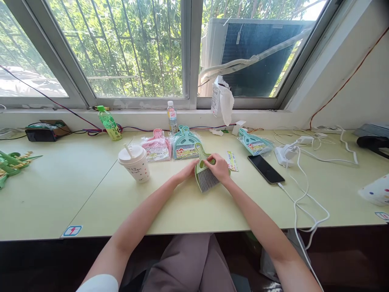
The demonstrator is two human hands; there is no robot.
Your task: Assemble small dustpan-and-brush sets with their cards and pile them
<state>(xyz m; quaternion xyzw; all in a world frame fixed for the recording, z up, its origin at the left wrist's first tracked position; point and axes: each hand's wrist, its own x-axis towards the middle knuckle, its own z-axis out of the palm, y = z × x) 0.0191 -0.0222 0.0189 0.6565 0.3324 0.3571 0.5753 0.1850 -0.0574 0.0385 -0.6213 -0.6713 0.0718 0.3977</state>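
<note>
White cup (135, 168), small dark print. Under cup, tabletop (170, 215) pale yellow-green. Just right of cup, pink packet (156, 148), then teal packet (185, 142). Farther right, green brush (200, 164), grey bristles (206, 180); beyond those, black phone (266, 169). Behind cup, green-capped bottle (110, 125), green-and-yellow pattern. Far left of cup, green bundle (12, 166), tan bits.

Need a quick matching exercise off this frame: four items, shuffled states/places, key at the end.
1. Phone
2. Green brush
3. White cup
4. Pink packaged set

A. Has a straw through its lid
B. Between left hand and right hand
C. Beside a teal packaged set, near the window
D. Connected to a white cable

Pairs: 1-D, 2-B, 3-A, 4-C
</note>
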